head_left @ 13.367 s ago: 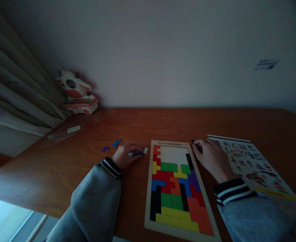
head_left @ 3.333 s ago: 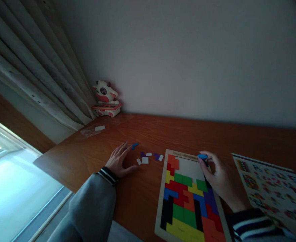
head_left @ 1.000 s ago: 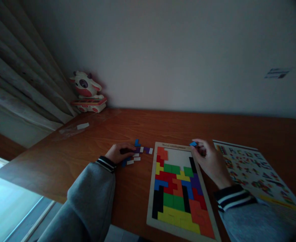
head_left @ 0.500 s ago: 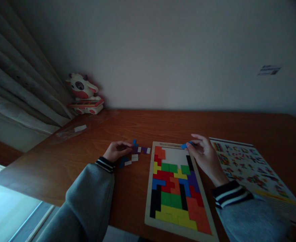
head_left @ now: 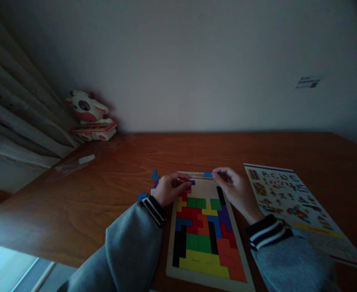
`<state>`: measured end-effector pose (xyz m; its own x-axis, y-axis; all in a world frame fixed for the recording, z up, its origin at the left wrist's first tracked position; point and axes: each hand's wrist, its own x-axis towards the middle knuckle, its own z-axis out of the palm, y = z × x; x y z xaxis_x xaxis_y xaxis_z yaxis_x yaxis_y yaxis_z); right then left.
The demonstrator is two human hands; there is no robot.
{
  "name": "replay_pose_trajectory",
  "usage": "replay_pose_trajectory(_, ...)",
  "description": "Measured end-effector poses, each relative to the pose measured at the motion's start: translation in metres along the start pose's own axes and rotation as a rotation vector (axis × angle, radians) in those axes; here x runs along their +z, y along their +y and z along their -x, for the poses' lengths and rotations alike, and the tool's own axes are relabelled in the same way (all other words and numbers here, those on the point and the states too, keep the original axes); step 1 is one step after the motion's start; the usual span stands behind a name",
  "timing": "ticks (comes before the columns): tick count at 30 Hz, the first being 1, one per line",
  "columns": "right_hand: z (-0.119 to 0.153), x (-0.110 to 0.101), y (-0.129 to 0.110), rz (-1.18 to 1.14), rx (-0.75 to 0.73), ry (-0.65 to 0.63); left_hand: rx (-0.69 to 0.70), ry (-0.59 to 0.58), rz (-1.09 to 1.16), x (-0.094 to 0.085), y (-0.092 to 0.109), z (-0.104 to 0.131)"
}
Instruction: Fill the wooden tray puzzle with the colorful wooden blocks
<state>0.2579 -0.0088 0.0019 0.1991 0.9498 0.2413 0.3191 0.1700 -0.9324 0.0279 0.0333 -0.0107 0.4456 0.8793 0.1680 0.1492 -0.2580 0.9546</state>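
A wooden puzzle board (head_left: pixel 171 243) lies on the table, filled with coloured block pieces apart from a pale bare area near its top. Over the board's upper left corner, my left hand (head_left: pixel 170 187) pinches a purple piece (head_left: pixel 192 183). My right hand (head_left: pixel 233 190) is at the upper right edge, with a blue piece (head_left: pixel 208 174) between thumb and fingers. Left of the board lie loose pieces, among them a blue one (head_left: pixel 155 175) and another blue one (head_left: pixel 142 196); my left hand partly hides this group.
A printed sheet (head_left: pixel 300 202) with coloured figures lies right of the board. At the back left of the table (head_left: pixel 105 211) sits a cow toy (head_left: pixel 90 115), with a white label (head_left: pixel 86 159) in front. A curtain (head_left: pixel 17 105) hangs at the left.
My left hand has moved right, from the loose pieces to the board, and now holds a purple piece. My right hand has shifted slightly left with the blue piece. The view has turned slightly.
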Motion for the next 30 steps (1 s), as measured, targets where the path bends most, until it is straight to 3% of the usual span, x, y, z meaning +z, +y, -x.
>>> replay_pose_trajectory(8, 0.001, 0.002, 0.002, 0.011, -0.041, -0.021, 0.032, 0.024, 0.045, 0.004, -0.01, 0.008)
replay_pose_trajectory(13, 0.002, 0.005, 0.001, -0.056, -0.019, -0.088, 0.296, 0.059, -0.249, 0.002, -0.001, 0.008)
replay_pose_trajectory(21, 0.002, 0.004, 0.002, -0.089, -0.002, -0.1, 0.612, -0.062, -0.64, 0.004, 0.002, 0.011)
replay_pose_trajectory(25, 0.002, 0.005, 0.004, -0.051, -0.021, -0.108, 0.702, -0.032, -0.708, 0.004, 0.003, 0.012)
replay_pose_trajectory(30, 0.003, 0.004, 0.004, -0.012, -0.047, -0.098, 0.718, -0.093, -0.714, 0.006, 0.002, 0.012)
